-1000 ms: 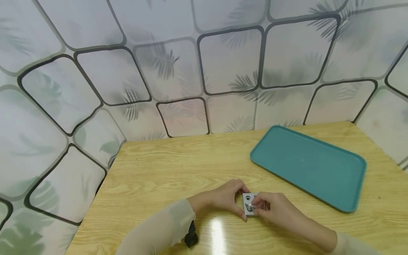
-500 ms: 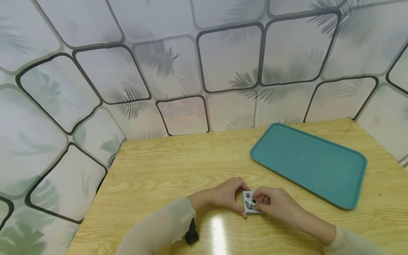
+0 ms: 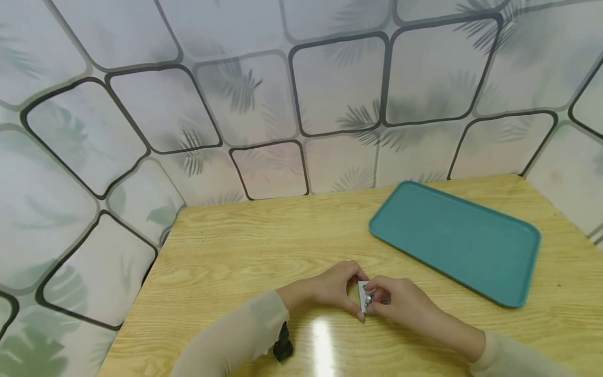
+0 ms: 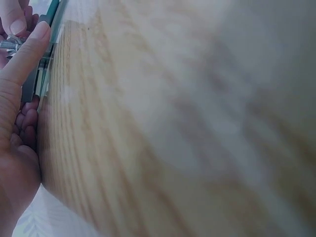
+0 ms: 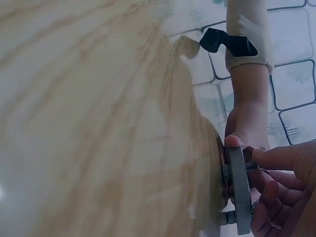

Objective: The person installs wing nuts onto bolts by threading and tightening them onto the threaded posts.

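Observation:
My left hand (image 3: pixel 336 290) grips a small square metal plate (image 3: pixel 363 299) by its left side, thumb at the near edge and fingers at the far edge. From the right, my right hand (image 3: pixel 407 303) reaches over the plate, its thumb and fingers pinching a wing nut (image 3: pixel 369 299) on a bolt there. Edge-on in the right wrist view, bolt heads (image 5: pixel 228 217) stick out under the plate. A threaded bolt end (image 4: pixel 7 44) shows near the left thumb in the left wrist view. The right fingers hide most of the plate's top.
A teal tray (image 3: pixel 457 243) lies on the wooden table (image 3: pixel 245 251) at the back right. Around the left wrist is a black strap mount (image 3: pixel 283 345). A patterned cloth (image 3: pixel 264 104) hangs behind the table.
My right hand has shifted left over the plate, its fingertips closing around the wing nut and covering the hole that showed half a second ago. My left hand keeps its grip.

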`<state>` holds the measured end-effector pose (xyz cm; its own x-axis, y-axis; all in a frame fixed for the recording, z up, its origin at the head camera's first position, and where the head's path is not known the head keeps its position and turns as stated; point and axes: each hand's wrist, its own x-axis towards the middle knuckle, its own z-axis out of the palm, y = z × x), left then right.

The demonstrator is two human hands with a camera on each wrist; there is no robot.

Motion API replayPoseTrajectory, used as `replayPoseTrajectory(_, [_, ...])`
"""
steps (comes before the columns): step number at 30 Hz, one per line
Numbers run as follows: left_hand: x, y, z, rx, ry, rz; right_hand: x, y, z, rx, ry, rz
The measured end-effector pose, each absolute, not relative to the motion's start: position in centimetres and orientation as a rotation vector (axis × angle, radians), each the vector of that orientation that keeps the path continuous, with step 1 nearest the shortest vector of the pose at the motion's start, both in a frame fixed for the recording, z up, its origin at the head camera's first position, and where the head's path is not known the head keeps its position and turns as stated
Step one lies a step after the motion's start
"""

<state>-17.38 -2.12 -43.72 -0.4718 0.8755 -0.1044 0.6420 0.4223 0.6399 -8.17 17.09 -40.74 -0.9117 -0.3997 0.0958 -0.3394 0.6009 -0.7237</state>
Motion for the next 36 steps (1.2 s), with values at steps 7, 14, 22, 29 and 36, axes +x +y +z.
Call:
replayPoseTrajectory(7, [-17.6, -2.2, -43.7, 1.293, 2.248, 0.751, -8.1, 17.4, -40.8, -0.570, 2.753, -1.184])
replayPoseTrajectory(14, [-17.7, -2.1, -43.7, 1.274, 2.249, 0.757, -7.5, 18.1, -40.8, -0.662, 2.730, -1.213])
replayPoseTrajectory(22, [-17.6, -2.0, -43.8, 1.288, 2.239, 0.771, -7.5, 18.1, -40.7, -0.633, 2.739, -1.222])
replayPoseTrajectory(29, [-17.6, -2.1, -43.6, 1.299, 2.235, 0.776, -8.1, 17.6, -40.6, -0.541, 2.765, -1.201])
replayPoseTrajectory(36, [-17.5, -2.1, -43.6, 1.300, 2.226, 0.782, -8.3, 16.9, -40.6, -0.563, 2.796, -1.099])
